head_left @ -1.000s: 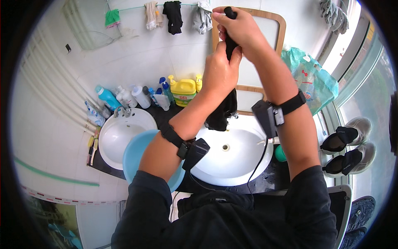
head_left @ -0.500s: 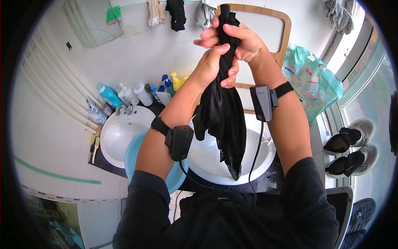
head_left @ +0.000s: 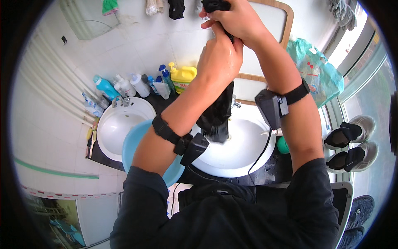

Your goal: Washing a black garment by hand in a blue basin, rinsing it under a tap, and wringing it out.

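Held a black cloth (head_left: 217, 116) up in both hands, high over the back of the right sink (head_left: 248, 153), with the loose lower part hanging above the bowl
Curled the left hand (head_left: 219, 54) firmly around the cloth, and wrapped the right hand (head_left: 240, 18) around a higher part, just above the left and touching it or nearly so
Saw the cloth's lower end blurred near the drain; could not tell from this angle about any contact with the bowl
Had open room over the bowl between the hanging cloth and the right rim, but less at the back, with the tap (head_left: 236, 103) just beside the cloth
Reached across a blue tub (head_left: 129, 143) with the left forearm, overlapping its rim; saw that tub sit between the sinks, over the right edge of the left sink (head_left: 120, 143)
Wore a black box strapped on each forearm, with a cable dangling by the right sink's front
Noted a dark, wet-looking desk (head_left: 280, 166) around both sinks, with a yellow jug (head_left: 184, 74) and a row of bottles (head_left: 139, 85) along its back edge
Faced a pale wall (head_left: 153, 54) and a wooden frame (head_left: 289, 27), with small cloths hung up at upper left
Had a green bag (head_left: 321, 79) and grey shoes (head_left: 362, 155) by the window at right
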A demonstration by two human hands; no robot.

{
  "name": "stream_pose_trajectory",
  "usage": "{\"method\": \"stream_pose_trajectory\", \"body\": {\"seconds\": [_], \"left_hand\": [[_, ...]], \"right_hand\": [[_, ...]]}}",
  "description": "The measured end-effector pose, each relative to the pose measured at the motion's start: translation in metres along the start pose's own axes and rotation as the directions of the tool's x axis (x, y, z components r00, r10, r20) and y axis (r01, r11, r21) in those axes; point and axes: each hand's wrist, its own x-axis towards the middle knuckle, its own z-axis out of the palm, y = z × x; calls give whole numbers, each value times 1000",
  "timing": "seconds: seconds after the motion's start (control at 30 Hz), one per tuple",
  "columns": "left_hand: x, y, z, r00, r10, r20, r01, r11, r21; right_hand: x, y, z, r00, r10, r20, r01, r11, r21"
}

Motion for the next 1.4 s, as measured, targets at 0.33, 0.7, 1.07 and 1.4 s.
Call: {"method": "stream_pose_trajectory", "body": {"seconds": [0.33,0.7,1.07,1.4], "left_hand": [[16,-9,1,997,53,56,-71,922,379],[19,-22,-22,997,-71,17,72,907,-415],[19,-5,1,978,-84,191,209,421,-883],[19,8,-6,882,-248,400,471,467,-748]], "right_hand": [[18,8,12,950,-284,-128,130,735,-666],[-52,88,0,933,149,327,-282,867,410],[-86,72,5,896,304,324,-423,809,409],[-93,72,28,946,324,1,-310,905,-292]]}}
